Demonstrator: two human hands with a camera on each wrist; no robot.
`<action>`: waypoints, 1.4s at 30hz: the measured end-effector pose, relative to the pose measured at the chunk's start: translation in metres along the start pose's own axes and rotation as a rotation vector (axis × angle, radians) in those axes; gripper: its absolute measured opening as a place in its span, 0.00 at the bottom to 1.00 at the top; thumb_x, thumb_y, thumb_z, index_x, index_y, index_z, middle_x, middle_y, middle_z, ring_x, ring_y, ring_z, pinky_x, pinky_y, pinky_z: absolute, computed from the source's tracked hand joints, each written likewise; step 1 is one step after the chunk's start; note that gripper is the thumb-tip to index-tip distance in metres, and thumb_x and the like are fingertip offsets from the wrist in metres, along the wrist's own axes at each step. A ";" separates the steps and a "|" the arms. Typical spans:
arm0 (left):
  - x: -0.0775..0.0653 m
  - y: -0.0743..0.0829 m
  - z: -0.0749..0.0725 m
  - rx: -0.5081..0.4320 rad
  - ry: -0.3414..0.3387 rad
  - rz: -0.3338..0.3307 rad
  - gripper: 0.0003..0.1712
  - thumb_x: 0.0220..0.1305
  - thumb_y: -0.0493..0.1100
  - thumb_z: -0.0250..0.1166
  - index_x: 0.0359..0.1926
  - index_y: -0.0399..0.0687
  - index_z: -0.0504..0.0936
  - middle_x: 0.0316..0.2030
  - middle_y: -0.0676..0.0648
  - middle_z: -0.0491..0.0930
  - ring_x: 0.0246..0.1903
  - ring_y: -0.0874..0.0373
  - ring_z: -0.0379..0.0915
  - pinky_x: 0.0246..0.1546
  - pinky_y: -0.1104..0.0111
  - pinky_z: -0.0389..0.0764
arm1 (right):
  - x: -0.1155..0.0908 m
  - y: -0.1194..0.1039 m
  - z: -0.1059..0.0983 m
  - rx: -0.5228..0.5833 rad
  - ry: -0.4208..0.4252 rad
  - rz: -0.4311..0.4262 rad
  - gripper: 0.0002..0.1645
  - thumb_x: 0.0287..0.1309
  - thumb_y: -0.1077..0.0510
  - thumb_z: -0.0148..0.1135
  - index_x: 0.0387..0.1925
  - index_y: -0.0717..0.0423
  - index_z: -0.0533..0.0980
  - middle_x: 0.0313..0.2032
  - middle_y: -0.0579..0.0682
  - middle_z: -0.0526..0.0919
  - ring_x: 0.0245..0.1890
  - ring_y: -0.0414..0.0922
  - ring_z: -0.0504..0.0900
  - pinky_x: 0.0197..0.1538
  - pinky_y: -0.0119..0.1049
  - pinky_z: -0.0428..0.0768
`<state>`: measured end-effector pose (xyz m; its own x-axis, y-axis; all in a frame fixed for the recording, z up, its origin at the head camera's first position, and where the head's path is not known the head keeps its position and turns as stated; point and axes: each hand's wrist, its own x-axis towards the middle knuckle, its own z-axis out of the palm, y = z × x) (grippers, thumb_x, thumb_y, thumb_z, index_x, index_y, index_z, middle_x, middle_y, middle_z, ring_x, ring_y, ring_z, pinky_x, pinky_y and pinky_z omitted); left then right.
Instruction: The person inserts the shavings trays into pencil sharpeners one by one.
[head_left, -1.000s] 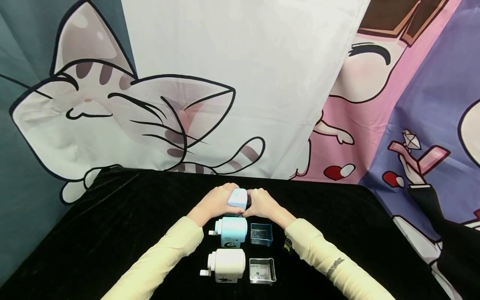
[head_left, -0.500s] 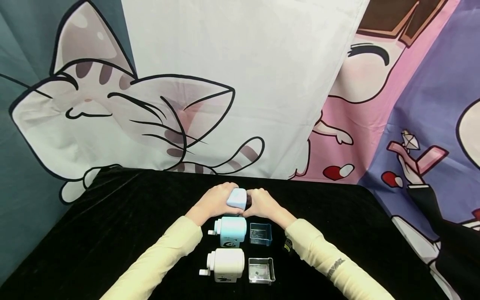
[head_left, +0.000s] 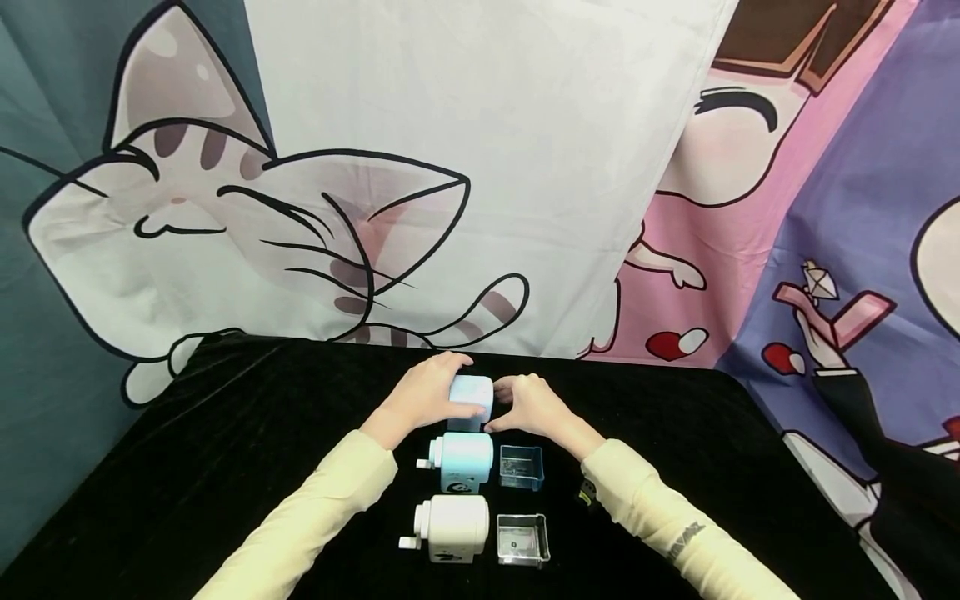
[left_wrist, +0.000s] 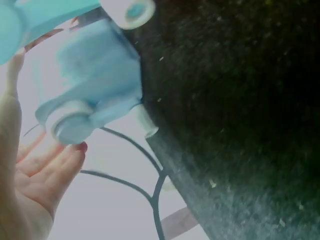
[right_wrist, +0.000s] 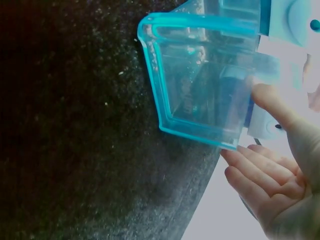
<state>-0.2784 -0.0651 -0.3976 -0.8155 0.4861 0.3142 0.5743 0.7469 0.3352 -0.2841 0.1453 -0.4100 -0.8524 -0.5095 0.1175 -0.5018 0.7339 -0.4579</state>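
Three crank pencil sharpeners stand in a column on the black cloth. At the far pale blue sharpener (head_left: 471,390), my left hand (head_left: 423,393) lies around the left side, thumb across its front and fingers behind. The left wrist view has its round crank hub (left_wrist: 72,127), with the left fingers (left_wrist: 52,167) loosely extended beside it. My right hand (head_left: 536,408) is at its right side, thumb (right_wrist: 270,100) and fingers spread apart. A clear blue drawer (right_wrist: 156,85) in the foreground partly hides that spot in the right wrist view.
Nearer stand a light blue sharpener (head_left: 467,457) and a cream sharpener (head_left: 459,525), cranks to the left. To their right sit the blue-tinted drawer (head_left: 522,468) and a clear drawer (head_left: 523,540). A cartoon-printed curtain (head_left: 570,208) hangs behind the black cloth (head_left: 300,433).
My left hand has loosened and shifted left, baring more of the far sharpener. My right hand has drawn slightly right, its thumb and fingers spreading. The nearer sharpeners and drawers stay put.
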 end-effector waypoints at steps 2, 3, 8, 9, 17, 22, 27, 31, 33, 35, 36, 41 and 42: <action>-0.001 -0.001 -0.005 0.020 0.026 -0.003 0.45 0.43 0.69 0.64 0.57 0.47 0.69 0.51 0.46 0.74 0.46 0.56 0.70 0.46 0.60 0.74 | -0.001 0.000 -0.002 0.006 0.012 -0.003 0.37 0.31 0.47 0.75 0.45 0.61 0.76 0.37 0.52 0.84 0.37 0.40 0.80 0.42 0.36 0.78; -0.002 -0.001 -0.007 0.027 0.038 -0.003 0.46 0.43 0.70 0.64 0.57 0.47 0.69 0.51 0.47 0.74 0.48 0.55 0.69 0.48 0.60 0.73 | -0.002 0.000 -0.004 0.010 0.018 -0.002 0.37 0.31 0.48 0.75 0.46 0.62 0.76 0.38 0.52 0.84 0.37 0.41 0.80 0.42 0.36 0.78; -0.007 0.000 -0.019 0.019 0.055 0.000 0.46 0.43 0.71 0.63 0.57 0.47 0.69 0.51 0.46 0.74 0.49 0.54 0.69 0.49 0.58 0.73 | -0.008 0.000 -0.010 0.028 0.031 0.005 0.36 0.33 0.48 0.75 0.47 0.61 0.76 0.40 0.54 0.83 0.39 0.43 0.80 0.43 0.38 0.78; -0.008 0.001 -0.021 0.019 0.054 0.005 0.46 0.44 0.71 0.63 0.57 0.47 0.69 0.51 0.46 0.74 0.49 0.54 0.69 0.49 0.58 0.73 | -0.009 -0.001 -0.012 0.033 0.034 0.005 0.36 0.33 0.48 0.75 0.47 0.61 0.76 0.41 0.54 0.83 0.39 0.43 0.80 0.44 0.39 0.78; -0.018 0.010 -0.031 0.029 0.066 0.028 0.44 0.43 0.70 0.64 0.56 0.48 0.70 0.50 0.48 0.75 0.48 0.56 0.69 0.48 0.59 0.73 | -0.019 -0.005 -0.022 0.017 0.083 -0.039 0.36 0.33 0.47 0.75 0.47 0.59 0.76 0.42 0.53 0.83 0.40 0.41 0.80 0.44 0.38 0.78; -0.023 0.022 -0.036 0.007 0.101 0.054 0.42 0.42 0.70 0.64 0.53 0.49 0.72 0.48 0.49 0.75 0.44 0.58 0.70 0.42 0.61 0.76 | -0.024 -0.009 -0.026 0.041 0.092 -0.067 0.35 0.34 0.48 0.75 0.46 0.60 0.76 0.42 0.55 0.83 0.41 0.42 0.80 0.44 0.40 0.78; -0.026 0.029 -0.040 0.004 0.103 0.067 0.42 0.42 0.69 0.65 0.53 0.48 0.72 0.47 0.48 0.76 0.41 0.59 0.70 0.40 0.63 0.76 | -0.030 -0.015 -0.029 0.040 0.099 -0.082 0.34 0.34 0.47 0.74 0.46 0.56 0.77 0.42 0.53 0.83 0.41 0.40 0.79 0.45 0.39 0.78; -0.029 0.030 -0.038 0.001 0.085 0.061 0.43 0.42 0.70 0.65 0.54 0.47 0.72 0.48 0.48 0.76 0.42 0.58 0.70 0.42 0.62 0.76 | -0.034 -0.022 -0.032 0.033 0.098 -0.087 0.34 0.36 0.46 0.73 0.47 0.58 0.76 0.43 0.52 0.83 0.42 0.39 0.79 0.45 0.37 0.77; -0.031 0.029 -0.036 0.007 0.085 0.065 0.44 0.42 0.70 0.65 0.54 0.47 0.72 0.47 0.48 0.76 0.42 0.59 0.70 0.41 0.62 0.76 | -0.037 -0.025 -0.034 0.036 0.096 -0.088 0.34 0.36 0.46 0.73 0.47 0.58 0.76 0.43 0.53 0.82 0.42 0.39 0.78 0.45 0.37 0.77; -0.033 0.029 -0.035 0.010 0.091 0.076 0.43 0.41 0.70 0.65 0.54 0.47 0.72 0.46 0.49 0.76 0.41 0.60 0.70 0.40 0.63 0.76 | -0.039 -0.028 -0.035 0.041 0.101 -0.096 0.34 0.37 0.46 0.73 0.47 0.57 0.76 0.43 0.51 0.83 0.42 0.39 0.78 0.45 0.37 0.77; -0.034 0.029 -0.035 0.011 0.094 0.082 0.43 0.41 0.69 0.65 0.54 0.47 0.72 0.45 0.49 0.76 0.40 0.60 0.70 0.40 0.64 0.76 | -0.041 -0.029 -0.036 0.045 0.104 -0.098 0.33 0.36 0.46 0.73 0.47 0.57 0.76 0.42 0.51 0.83 0.42 0.38 0.78 0.45 0.37 0.77; -0.040 0.030 -0.032 0.016 0.087 0.088 0.43 0.42 0.70 0.64 0.53 0.48 0.73 0.43 0.50 0.76 0.38 0.62 0.69 0.38 0.66 0.76 | -0.048 -0.032 -0.035 0.051 0.106 -0.107 0.33 0.37 0.47 0.73 0.47 0.57 0.76 0.42 0.51 0.83 0.42 0.39 0.78 0.45 0.37 0.78; -0.041 0.031 -0.032 0.018 0.083 0.088 0.43 0.42 0.70 0.64 0.54 0.48 0.73 0.43 0.50 0.76 0.38 0.62 0.69 0.38 0.66 0.76 | -0.050 -0.032 -0.035 0.052 0.104 -0.106 0.34 0.37 0.46 0.73 0.47 0.57 0.76 0.43 0.52 0.83 0.43 0.39 0.78 0.45 0.37 0.78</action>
<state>-0.2251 -0.0765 -0.3718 -0.7532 0.5113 0.4139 0.6411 0.7114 0.2879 -0.2304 0.1628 -0.3705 -0.8068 -0.5320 0.2569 -0.5840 0.6527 -0.4826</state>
